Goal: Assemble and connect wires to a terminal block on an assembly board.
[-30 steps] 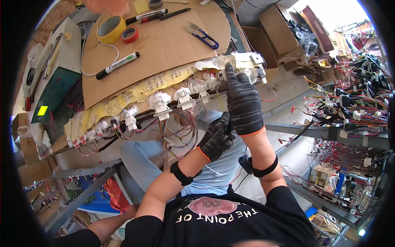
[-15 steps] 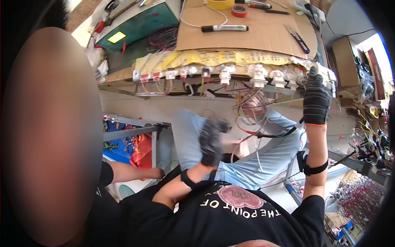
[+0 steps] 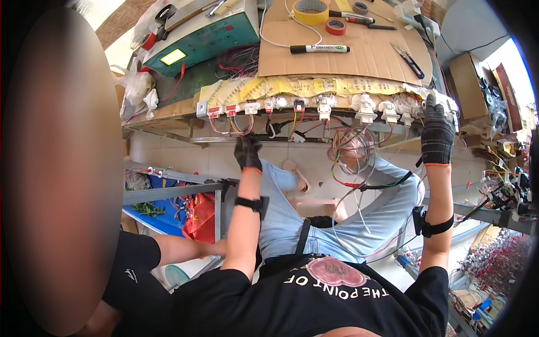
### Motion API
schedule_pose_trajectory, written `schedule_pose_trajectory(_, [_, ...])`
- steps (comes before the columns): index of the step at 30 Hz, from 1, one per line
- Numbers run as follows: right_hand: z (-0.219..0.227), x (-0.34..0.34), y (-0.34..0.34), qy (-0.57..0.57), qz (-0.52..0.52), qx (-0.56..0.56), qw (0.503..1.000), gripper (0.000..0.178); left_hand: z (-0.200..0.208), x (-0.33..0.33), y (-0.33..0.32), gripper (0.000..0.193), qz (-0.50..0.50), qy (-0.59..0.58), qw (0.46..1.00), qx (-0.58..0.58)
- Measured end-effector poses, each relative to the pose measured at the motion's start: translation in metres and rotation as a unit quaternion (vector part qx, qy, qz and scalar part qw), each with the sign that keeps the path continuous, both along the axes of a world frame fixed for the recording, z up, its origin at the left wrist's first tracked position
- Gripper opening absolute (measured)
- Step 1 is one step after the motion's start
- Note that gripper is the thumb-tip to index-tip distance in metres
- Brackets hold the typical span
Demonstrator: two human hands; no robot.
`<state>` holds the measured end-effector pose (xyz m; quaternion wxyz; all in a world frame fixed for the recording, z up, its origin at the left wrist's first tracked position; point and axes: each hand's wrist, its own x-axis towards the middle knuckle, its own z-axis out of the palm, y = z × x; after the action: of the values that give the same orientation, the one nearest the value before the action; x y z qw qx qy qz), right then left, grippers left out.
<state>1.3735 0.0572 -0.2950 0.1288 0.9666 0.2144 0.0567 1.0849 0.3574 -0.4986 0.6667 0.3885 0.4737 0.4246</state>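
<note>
A row of white connectors [image 3: 366,109] runs along the bench's front edge, below a yellow taped strip [image 3: 281,88]. My left hand [image 3: 247,153], in a black glove, is closed below the left part of the row. Its fingertips meet the thin coloured wires [image 3: 236,124] looping from the connectors there. My right hand [image 3: 437,135], also gloved, is at the row's right end, one finger stretched up against the white pieces; its other fingers are curled and what they hold is hidden. A tangle of wires [image 3: 353,147] hangs below the middle connectors, partly over my legs.
On the bench are a cardboard sheet [image 3: 359,62], a black marker [image 3: 320,49], tape rolls [image 3: 311,12] and small snips [image 3: 408,60]. A green tester box [image 3: 205,42] with a lit display stands left. Another person's arm [image 3: 188,247] is at my left, beside a blue bin [image 3: 160,210].
My left hand has moved up and left from above my lap to the wires under the left connectors. My right hand stays at the row's right end. The view has shifted slightly.
</note>
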Motion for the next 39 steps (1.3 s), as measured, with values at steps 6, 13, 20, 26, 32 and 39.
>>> schedule_pose_trajectory(6, [-0.014,0.000,0.005,0.019,0.034,0.043,0.998,0.062,0.030,-0.040,-0.068,0.028,0.026,0.337,0.752,0.567])
schedule_pose_trajectory(13, [-0.031,0.014,-0.012,-0.048,0.055,0.025,0.997,0.066,0.111,0.021,-0.077,0.010,-0.218,0.496,0.589,0.599])
schedule_pose_trajectory(20, [-0.017,0.010,-0.019,-0.090,0.069,0.022,0.993,0.073,0.117,0.035,-0.073,0.012,-0.190,0.482,0.550,0.655])
schedule_pose_trajectory(26, [0.005,0.001,-0.015,-0.039,0.029,0.021,0.999,0.071,0.117,0.042,-0.077,0.009,-0.150,0.420,0.608,0.657])
schedule_pose_trajectory(32, [0.002,-0.002,-0.009,-0.008,0.019,0.045,0.999,0.069,0.121,0.040,-0.076,0.012,-0.162,0.430,0.645,0.611])
schedule_pose_trajectory(39, [-0.006,0.001,-0.012,-0.052,0.040,0.028,0.997,0.069,0.125,0.039,-0.075,0.018,-0.105,0.406,0.661,0.622])
